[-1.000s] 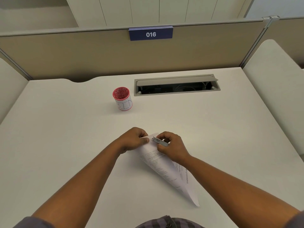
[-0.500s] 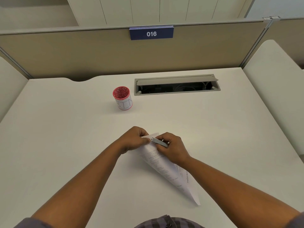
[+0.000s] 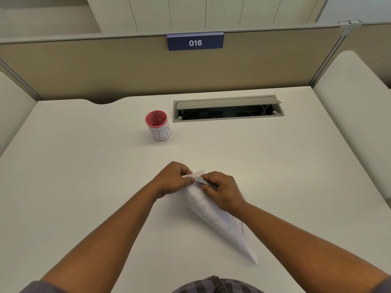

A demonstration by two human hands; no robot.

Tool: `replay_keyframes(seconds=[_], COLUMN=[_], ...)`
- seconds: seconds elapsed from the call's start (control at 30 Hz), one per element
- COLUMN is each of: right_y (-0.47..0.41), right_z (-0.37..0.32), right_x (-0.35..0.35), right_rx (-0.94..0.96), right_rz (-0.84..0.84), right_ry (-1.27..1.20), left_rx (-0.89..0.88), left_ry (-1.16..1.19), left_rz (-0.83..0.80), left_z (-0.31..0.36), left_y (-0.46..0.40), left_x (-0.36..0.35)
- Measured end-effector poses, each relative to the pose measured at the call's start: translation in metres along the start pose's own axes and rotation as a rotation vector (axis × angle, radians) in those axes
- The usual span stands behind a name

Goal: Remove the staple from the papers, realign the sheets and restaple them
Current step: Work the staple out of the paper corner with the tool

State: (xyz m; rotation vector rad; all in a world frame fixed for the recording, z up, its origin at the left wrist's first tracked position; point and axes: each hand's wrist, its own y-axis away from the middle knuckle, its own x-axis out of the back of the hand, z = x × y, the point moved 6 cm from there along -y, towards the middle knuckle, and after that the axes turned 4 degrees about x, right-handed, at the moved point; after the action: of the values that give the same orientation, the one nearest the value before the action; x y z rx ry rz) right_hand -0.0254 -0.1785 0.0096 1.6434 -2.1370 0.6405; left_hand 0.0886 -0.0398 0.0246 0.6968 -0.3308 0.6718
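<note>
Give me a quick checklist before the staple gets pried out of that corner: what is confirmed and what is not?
1. Papers held steady: ok, left hand pinches the top corner.
2. Tool in hand: ok, right hand grips the small metal tool.
3. Tool tip at the corner: ok, it meets the sheets beside the left fingers.
4. Tip under the staple: cannot tell, the staple is too small to see.
5. Bin cup ready for the staple: ok, upright and open, beyond the hands.
6. Stapler ready for restapling: not ok, none in view on the desk.
</note>
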Motion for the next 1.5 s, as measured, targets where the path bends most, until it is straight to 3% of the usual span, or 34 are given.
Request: replay_keyframes(seconds=[0.27, 0.83, 1.2, 1.5], right_y=[0.001, -0.004, -0.007, -0.001], right_z=[-0.001, 0.000, 0.005, 0.009], right_x=[-0.001, -0.001, 0.004, -0.001], right_rx=[-0.077, -0.488, -0.719, -0.798], right_rz=[0.017, -0.052, -0.213, -0.195], right_ry=[-0.081, -0.759, -0.841, -0.909], left_rx=[-0.054, -0.093, -0.134, -0.122], left_ry=[-0.016, -0.016, -0.054, -0.051], left_rz=[0.007, -0.033, -0.044, -0.049], left_z=[0.004, 0.004, 0.005, 0.003], left_y=[0.000, 0.000, 0.000, 0.000], left_x=[0.002, 0.005, 0.002, 0.000])
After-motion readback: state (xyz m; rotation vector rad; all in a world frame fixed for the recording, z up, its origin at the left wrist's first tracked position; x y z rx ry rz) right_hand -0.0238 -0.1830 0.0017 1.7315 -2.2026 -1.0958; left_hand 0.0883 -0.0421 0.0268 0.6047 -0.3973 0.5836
